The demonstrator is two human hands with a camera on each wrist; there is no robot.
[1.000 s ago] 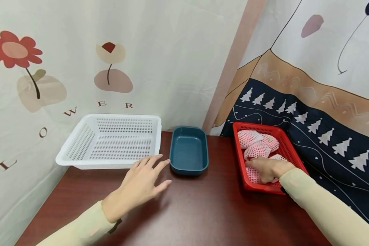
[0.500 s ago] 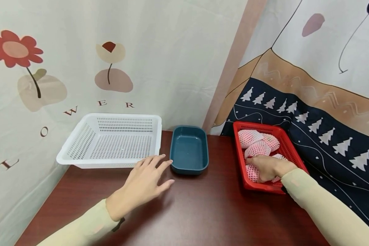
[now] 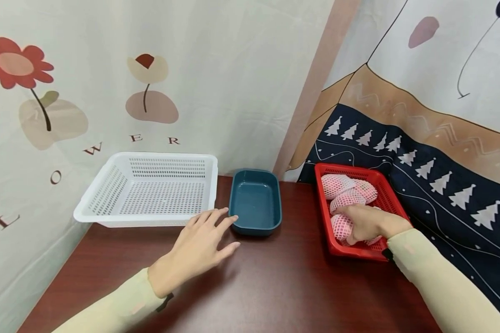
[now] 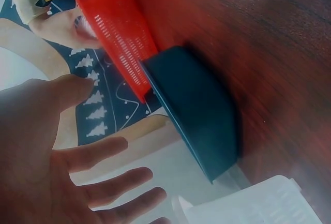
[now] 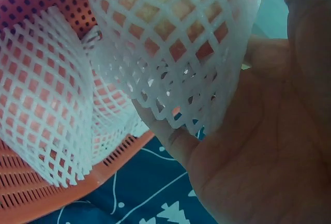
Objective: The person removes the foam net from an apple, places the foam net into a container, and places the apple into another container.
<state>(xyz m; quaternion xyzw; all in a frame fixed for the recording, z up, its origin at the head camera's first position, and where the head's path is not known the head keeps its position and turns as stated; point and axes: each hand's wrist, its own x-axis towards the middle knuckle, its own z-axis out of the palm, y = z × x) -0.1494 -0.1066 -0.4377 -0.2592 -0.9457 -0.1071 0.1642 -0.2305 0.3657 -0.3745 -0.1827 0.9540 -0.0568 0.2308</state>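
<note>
My right hand (image 3: 364, 224) reaches into the red basket (image 3: 331, 243) at the right. It grips a fruit in a white foam net (image 5: 176, 32), thumb on one side and fingers on the other; the net veils the fruit's kind. Beside it in the basket lie more net-wrapped fruits (image 3: 336, 185), one (image 5: 44, 97) close by in the right wrist view. My left hand (image 3: 196, 247) hovers palm down over the table, fingers spread and holding nothing. Its fingertips are near the blue dish (image 3: 256, 201) and the front rim of the white basket (image 3: 146, 219).
The dark red wooden table (image 3: 275, 286) carries all three containers along its back. No contents show in the white basket or the blue dish. A pale printed curtain (image 3: 233, 92) hangs behind them, and navy tree-patterned cloth (image 3: 441, 203) borders the red basket.
My right hand has shifted slightly right and up within the red basket, with the gripped fruit showing more. My left hand has drifted a little to the right, still spread.
</note>
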